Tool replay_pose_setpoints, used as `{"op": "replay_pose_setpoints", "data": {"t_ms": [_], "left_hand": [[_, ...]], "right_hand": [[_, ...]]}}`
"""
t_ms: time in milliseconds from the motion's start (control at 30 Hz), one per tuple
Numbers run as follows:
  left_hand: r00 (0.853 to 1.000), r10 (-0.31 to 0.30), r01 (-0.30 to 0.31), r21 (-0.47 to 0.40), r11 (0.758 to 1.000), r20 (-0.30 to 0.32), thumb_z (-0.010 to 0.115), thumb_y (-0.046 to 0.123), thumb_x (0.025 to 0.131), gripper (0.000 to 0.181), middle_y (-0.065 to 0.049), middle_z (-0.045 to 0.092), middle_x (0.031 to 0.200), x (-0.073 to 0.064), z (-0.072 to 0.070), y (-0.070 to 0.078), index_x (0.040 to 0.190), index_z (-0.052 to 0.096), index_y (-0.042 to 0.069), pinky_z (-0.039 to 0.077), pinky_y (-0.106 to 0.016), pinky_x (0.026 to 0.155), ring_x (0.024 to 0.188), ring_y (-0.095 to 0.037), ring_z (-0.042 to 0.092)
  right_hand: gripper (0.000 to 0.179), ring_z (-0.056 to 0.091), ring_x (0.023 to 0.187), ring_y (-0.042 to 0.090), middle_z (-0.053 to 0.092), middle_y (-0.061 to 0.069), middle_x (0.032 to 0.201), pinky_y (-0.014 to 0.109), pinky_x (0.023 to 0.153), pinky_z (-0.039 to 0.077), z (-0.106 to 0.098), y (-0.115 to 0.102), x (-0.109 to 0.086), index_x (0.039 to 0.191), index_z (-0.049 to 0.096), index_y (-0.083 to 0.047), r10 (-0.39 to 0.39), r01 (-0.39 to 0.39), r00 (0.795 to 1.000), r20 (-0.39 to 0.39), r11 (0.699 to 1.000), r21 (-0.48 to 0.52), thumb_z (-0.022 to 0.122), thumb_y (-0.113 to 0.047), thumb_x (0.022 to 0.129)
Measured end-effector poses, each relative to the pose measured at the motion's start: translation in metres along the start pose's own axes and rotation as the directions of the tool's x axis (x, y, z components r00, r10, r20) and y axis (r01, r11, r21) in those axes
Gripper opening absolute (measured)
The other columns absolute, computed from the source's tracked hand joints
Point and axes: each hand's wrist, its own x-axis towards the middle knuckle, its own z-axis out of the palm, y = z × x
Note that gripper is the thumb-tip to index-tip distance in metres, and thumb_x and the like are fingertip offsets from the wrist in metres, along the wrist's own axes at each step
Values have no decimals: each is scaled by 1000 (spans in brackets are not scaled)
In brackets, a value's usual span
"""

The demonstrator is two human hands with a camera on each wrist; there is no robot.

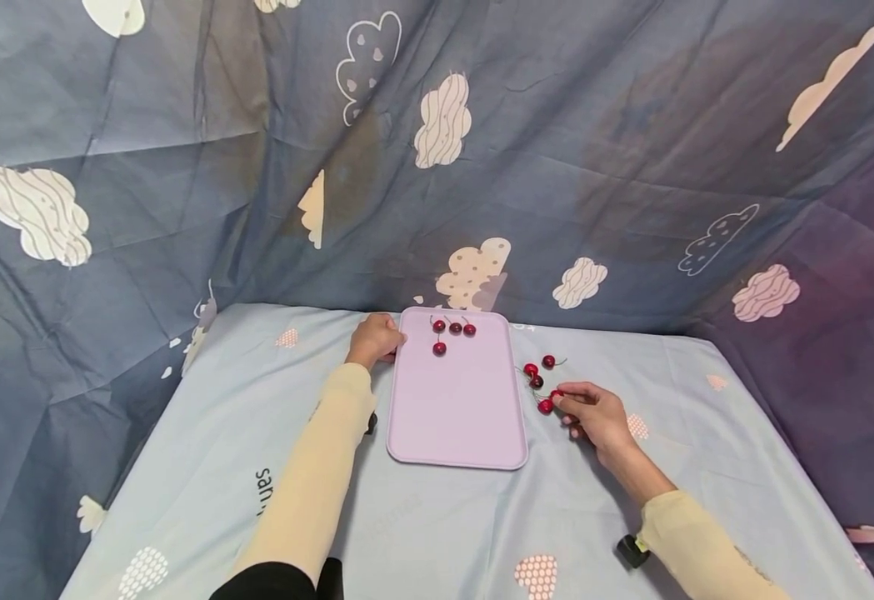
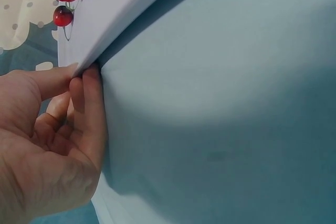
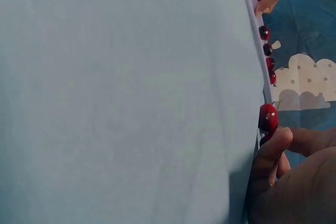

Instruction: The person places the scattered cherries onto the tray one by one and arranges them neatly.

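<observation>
A pale purple tray (image 1: 457,408) lies on the cloth, and my left hand (image 1: 376,340) pinches its upper left edge between thumb and fingers. In the left wrist view, the left hand (image 2: 58,129) has its fingertips at the tray's rim (image 2: 131,11). Several dark red cherries with stems, one of them a cherry (image 1: 440,349) below a short row, rest on the tray near its far end. Right of the tray, my right hand (image 1: 594,417) pinches a cherry (image 1: 556,394) at its fingertips. Another cherry (image 1: 545,407) lies right beside those fingertips.
More loose cherries lie on the cloth near the tray's right edge, among them one cherry (image 1: 548,362) with its stem pointing right. The light blue cloth (image 1: 437,533) covers the table. A dark cloud-patterned curtain (image 1: 556,167) hangs behind the far edge.
</observation>
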Motion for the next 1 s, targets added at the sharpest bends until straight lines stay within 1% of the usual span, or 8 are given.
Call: {"op": "replay_pose_setpoints", "data": {"t_ms": [200,300,433,567,700,867,900,1000], "left_hand": [[1000,-11,11,11,1000,-1,70,17,98,25,-3,61,74,-3,0,-1,79,54,13,54,-23,61,65,-15,67],[1000,-14,14,17,1000,-2,70,17,98,25,-3,61,75,-3,-1,-1,79,53,13,52,-22,60,65,-15,65],[1000,-8,8,11,1000,0,69,17,98,25,-3,61,74,-3,-1,-2,79,53,13,54,-23,61,64,-14,66],[1000,11,-11,8,1000,-4,69,16,96,25,-1,62,71,0,-1,-4,76,53,14,55,-24,61,60,-11,66],[1000,12,-12,12,1000,1,69,17,95,25,0,63,70,3,1,-5,76,53,15,55,-23,60,60,-10,66],[1000,-6,6,9,1000,17,70,17,96,24,-2,62,74,6,2,-3,78,54,13,58,-23,61,65,-13,65],[1000,-9,9,9,1000,18,69,18,96,23,-3,62,75,6,1,-2,79,55,13,59,-23,61,65,-14,65],[1000,-12,12,14,1000,11,69,18,96,22,-3,62,75,5,1,-2,79,56,13,59,-24,62,66,-15,66]], "right_hand": [[41,71,79,3,71,-11,94,26,64,62,4,-1,-6,133,62,-3,-24,28,995,-98,999,42,77,-15,97],[38,72,82,4,71,-9,95,27,71,64,8,-5,-8,127,63,-2,-73,81,988,-139,995,56,78,-15,95],[35,75,76,7,75,-7,91,28,75,65,17,-14,-8,120,65,0,-149,162,975,-166,985,67,81,-15,93],[32,76,71,9,76,-8,85,29,70,65,33,-24,-4,115,65,1,-204,220,967,-154,971,91,82,-13,91],[29,76,70,10,75,-11,80,27,62,61,51,-34,0,113,67,-2,-200,209,972,-125,976,63,82,-14,90],[27,77,75,13,74,-4,86,29,69,64,74,-48,8,109,68,-2,-218,219,970,-109,976,-3,82,-14,90],[27,78,76,15,74,-1,87,31,72,65,79,-51,11,109,68,0,-224,225,969,-102,974,-3,82,-12,89],[25,79,77,19,75,2,89,33,74,66,91,-60,17,107,67,0,-225,224,971,-76,974,-15,82,-11,89]]}}
